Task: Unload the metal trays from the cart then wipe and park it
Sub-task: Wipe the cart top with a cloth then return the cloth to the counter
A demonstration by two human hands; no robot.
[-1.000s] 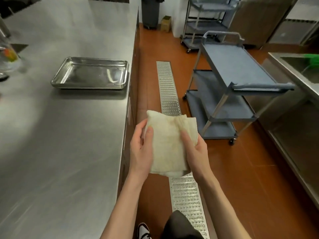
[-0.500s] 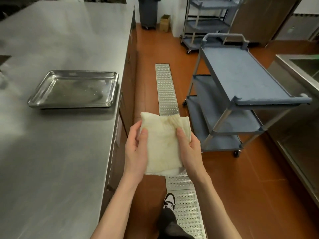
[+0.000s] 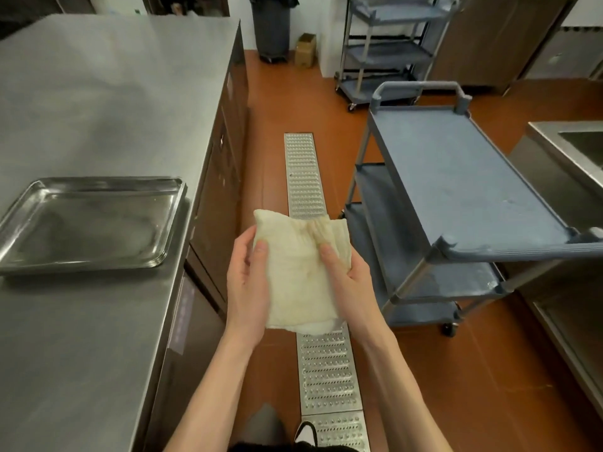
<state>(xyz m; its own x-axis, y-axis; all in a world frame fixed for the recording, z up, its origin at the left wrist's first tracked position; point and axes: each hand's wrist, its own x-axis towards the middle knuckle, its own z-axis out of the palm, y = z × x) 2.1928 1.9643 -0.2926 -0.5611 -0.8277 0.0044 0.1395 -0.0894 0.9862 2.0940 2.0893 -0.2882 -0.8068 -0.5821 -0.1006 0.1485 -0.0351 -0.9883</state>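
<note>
Both hands are holding a folded, cream-coloured cloth (image 3: 298, 275) out in front of the body, above the metal floor drain grate (image 3: 305, 177) that is running along the orange tiled floor (image 3: 473, 370). The left hand (image 3: 246, 288) is closing its grip on the cloth's left edge, thumb lying across the top face and the fingers tucked out of sight underneath. The right hand (image 3: 350, 285) is gripping the cloth's right side in the same way, thumb pressing into the fabric near a brownish, creased stain at the upper middle. The cloth is sagging a little at its lower end.

A stack of metal trays (image 3: 88, 223) is sitting on the steel desk (image 3: 98, 93), close to the desk's right edge and towards its near half; how many trays are in the stack cannot be told. The grey three-shelf cart (image 3: 456, 177) is standing on the floor to the right of the drain, well apart from the desk, its top shelf bare and its handle at the far end. It is standing just beside a steel sink unit (image 3: 554, 138) at the right border. A second grey cart (image 3: 388, 53) is standing further back by the wall, near a dark bin (image 3: 270, 27) and a small cardboard box (image 3: 305, 48).
</note>
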